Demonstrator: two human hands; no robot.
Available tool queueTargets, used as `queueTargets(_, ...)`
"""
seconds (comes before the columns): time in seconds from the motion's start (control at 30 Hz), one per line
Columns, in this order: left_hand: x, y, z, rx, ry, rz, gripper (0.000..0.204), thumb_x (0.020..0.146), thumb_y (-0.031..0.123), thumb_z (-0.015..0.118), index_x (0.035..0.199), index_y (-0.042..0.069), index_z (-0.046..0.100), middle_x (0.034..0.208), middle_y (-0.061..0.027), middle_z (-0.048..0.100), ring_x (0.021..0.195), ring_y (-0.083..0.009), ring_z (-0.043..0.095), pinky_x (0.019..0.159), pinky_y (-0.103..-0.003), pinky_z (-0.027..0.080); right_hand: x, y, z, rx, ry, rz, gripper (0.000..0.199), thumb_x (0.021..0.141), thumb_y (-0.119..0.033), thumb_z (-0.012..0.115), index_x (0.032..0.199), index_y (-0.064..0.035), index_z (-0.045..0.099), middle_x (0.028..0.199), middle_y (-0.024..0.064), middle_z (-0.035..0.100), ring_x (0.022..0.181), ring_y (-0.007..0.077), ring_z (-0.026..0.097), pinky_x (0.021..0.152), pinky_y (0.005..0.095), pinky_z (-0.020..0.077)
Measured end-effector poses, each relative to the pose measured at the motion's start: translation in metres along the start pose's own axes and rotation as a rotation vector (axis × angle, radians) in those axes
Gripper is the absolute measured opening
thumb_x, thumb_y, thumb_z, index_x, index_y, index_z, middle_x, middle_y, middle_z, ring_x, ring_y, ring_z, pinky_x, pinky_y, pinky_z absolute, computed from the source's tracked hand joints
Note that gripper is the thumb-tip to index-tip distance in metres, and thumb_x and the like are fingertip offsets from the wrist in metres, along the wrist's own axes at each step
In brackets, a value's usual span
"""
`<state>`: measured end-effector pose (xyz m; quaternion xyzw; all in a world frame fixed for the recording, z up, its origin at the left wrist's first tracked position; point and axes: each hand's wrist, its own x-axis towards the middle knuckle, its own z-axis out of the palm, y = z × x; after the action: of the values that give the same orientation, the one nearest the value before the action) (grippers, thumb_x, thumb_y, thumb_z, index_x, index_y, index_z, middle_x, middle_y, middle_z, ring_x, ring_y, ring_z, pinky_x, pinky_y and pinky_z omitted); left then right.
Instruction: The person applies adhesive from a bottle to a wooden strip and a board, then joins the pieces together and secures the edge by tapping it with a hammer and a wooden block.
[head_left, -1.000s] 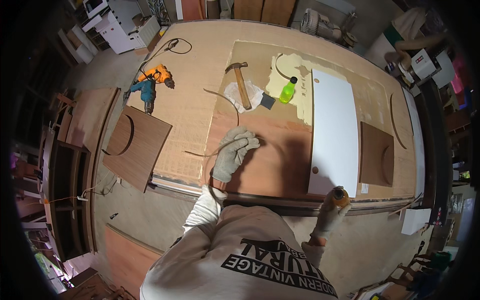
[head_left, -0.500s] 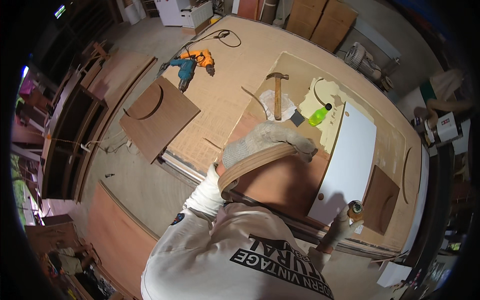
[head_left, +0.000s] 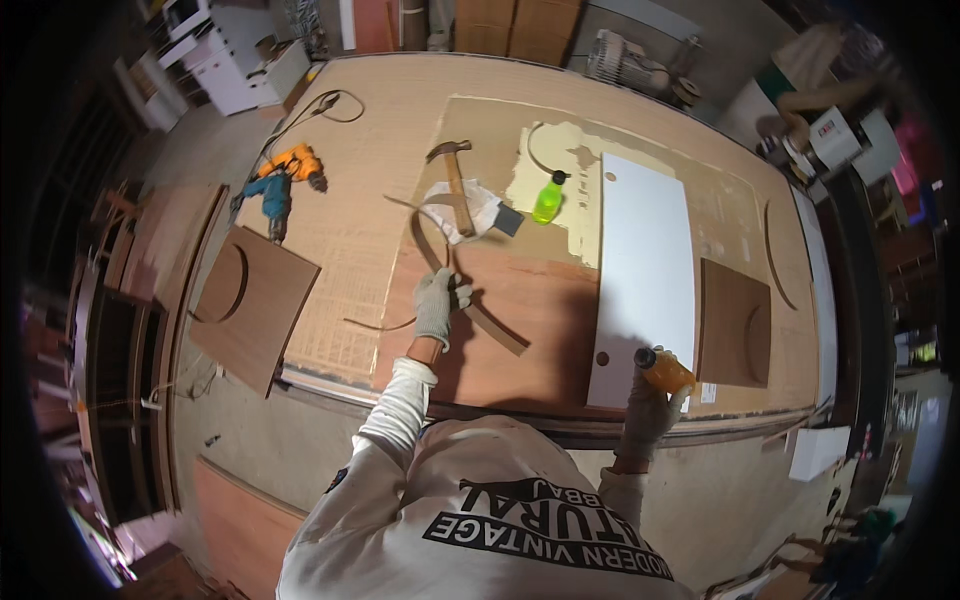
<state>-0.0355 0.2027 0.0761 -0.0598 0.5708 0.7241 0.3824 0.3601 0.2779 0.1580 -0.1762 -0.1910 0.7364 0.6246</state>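
My left hand, in a pale work glove, grips a curved wooden strip by its middle, above the reddish-brown board. One end of the strip points toward the hammer, the other toward me. My gloved right hand is wrapped round a bottle of amber liquid with a dark cap, by the near end of the white panel. Thin curved pieces, one of them a narrow strip, lie about my left hand.
A green bottle stands near a white cloth and a dark square pad. Orange and teal power drills lie at the left. Brown boards with curved pieces on them, a left board and a right board, flank the work area.
My left hand has moved forward and turned the curved strip from crosswise to pointing away from me. The amber bottle has tipped over to lean left in my right hand. My view has shifted.
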Motion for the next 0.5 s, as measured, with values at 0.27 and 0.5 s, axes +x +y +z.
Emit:
queueTargets(0.27, 0.010, -0.033, 0.022, -0.098, -0.009, -0.047, 0.017, 0.103, 0.004, 0.053, 0.120, 0.006, 0.055, 0.089, -0.0085, 0.068, 0.061, -0.0190, 0.065, 0.054, -0.034, 0.060, -0.024, -0.024, -0.012, -0.125, 0.088, -0.047, 0.069, 0.106, -0.056, 0.055, 0.143, 0.0025, 0.047, 0.137, 0.0180, 0.056, 0.128, 0.0285, 0.058, 0.111, 0.0431, 0.0525)
queueTargets(0.5, 0.036, -0.060, -0.006, -0.275, -0.162, -0.133, 0.023, 0.107, 0.020, 0.052, 0.119, 0.002, 0.059, 0.112, -0.0162, 0.072, 0.082, -0.0275, 0.074, 0.067, -0.039, 0.067, -0.011, -0.015, -0.004, 0.025, 0.095, 0.065, 0.066, 0.105, -0.051, 0.060, 0.141, 0.0024, 0.049, 0.138, 0.0199, 0.057, 0.128, 0.0358, 0.059, 0.110, 0.0500, 0.0537)
